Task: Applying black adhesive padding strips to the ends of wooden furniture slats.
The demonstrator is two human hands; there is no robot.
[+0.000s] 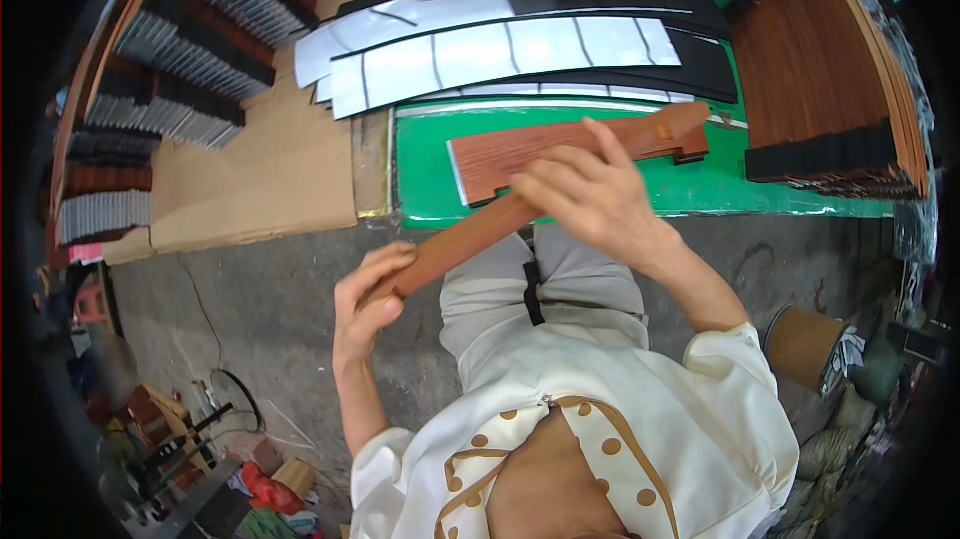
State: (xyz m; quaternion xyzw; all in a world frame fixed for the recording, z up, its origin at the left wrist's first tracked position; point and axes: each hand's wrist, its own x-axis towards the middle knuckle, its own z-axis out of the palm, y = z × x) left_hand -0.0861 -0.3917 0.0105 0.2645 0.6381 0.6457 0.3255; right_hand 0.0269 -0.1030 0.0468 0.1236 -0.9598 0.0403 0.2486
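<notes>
A long reddish-brown wood-grain strip (pixel 465 242) slants up and to the right in front of my body. My left hand (pixel 365 304) grips its lower end between thumb and fingers. My right hand (pixel 590 189) is wrapped over the strip farther up, fingers curled across it and partly hiding it. Beyond that hand, its slightly blurred far end shows over a wider wood-grain board (pixel 490 159). This board lies on the green tabletop (pixel 420 164), with a pale left edge and dark notched parts along its near side.
White and black curved strips (pixel 500 54) lie piled across the back of the table. Stacked brown boards (pixel 815 69) stand at the right. Bundled boards (pixel 190 59) line the left, beside flat cardboard (pixel 260 159). A round brown drum (pixel 803 347) sits on the floor at right.
</notes>
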